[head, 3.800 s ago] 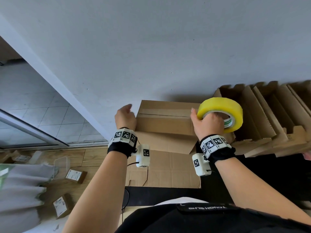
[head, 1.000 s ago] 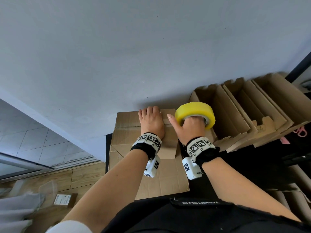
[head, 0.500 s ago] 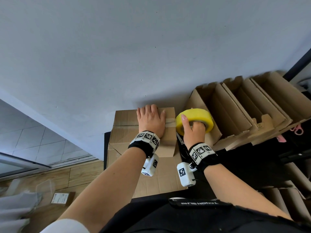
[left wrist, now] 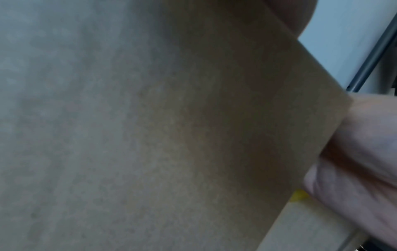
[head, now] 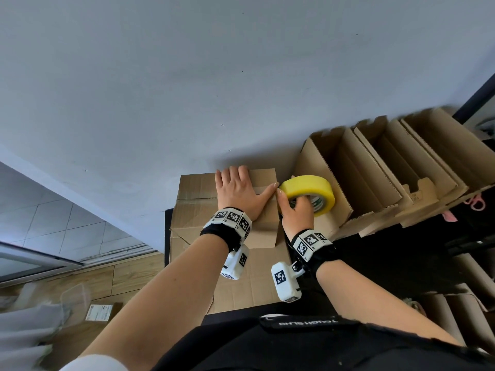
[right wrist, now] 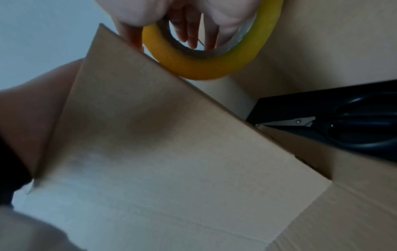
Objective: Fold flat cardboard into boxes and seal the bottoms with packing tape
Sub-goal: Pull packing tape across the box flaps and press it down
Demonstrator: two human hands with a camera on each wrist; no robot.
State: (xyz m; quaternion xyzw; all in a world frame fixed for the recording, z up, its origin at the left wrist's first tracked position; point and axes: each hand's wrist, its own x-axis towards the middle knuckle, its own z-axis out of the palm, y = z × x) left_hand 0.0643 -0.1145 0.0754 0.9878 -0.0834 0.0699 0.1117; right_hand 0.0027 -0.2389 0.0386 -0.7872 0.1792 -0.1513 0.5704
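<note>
Two hands: left hand [head: 237,192] flat on one box [head: 198,210]; right hand [head: 296,212] gripping one tape roll [head: 308,190].

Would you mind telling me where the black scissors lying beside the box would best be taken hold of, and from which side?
Probably by the black handle loops, coming from above on the side away from the box. In the right wrist view the scissors lie flat on the dark surface, blades closed, tips pointing toward and partly hidden behind the cardboard box; the loops lie farthest from it, unobstructed.

The black strap [head: 308,323] across the person's chest carries white letters, seen upside down, reading "TOUCH SLING"; print on other labels is too small to read.
</note>
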